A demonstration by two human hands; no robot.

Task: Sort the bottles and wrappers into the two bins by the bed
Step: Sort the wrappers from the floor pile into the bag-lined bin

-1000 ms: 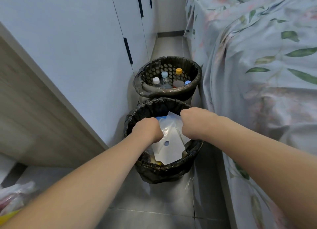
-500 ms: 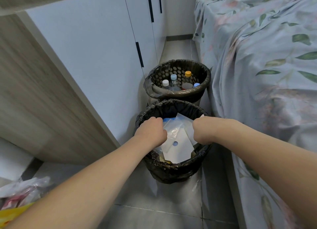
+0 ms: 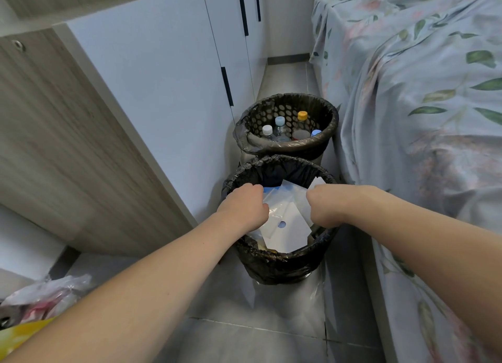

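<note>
Basically both hands, left (image 3: 244, 208) and right (image 3: 327, 209), curled directly over the wrappers (image 3: 285, 227) in the near bin (image 3: 274, 262); fingers hidden, so each grip's contents unclear.

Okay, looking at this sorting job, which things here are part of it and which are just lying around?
Part of the job:
- near bin, holding white wrappers
- far bin, holding capped bottles
- left hand and right hand, both over the near bin

Just lying about:
- bed
- cupboard
- plastic bags on the floor, lower left

Bottles (image 3: 281, 129) in far bin (image 3: 330, 134); wrappers (image 3: 288, 227) in near bin (image 3: 274, 265).
</note>
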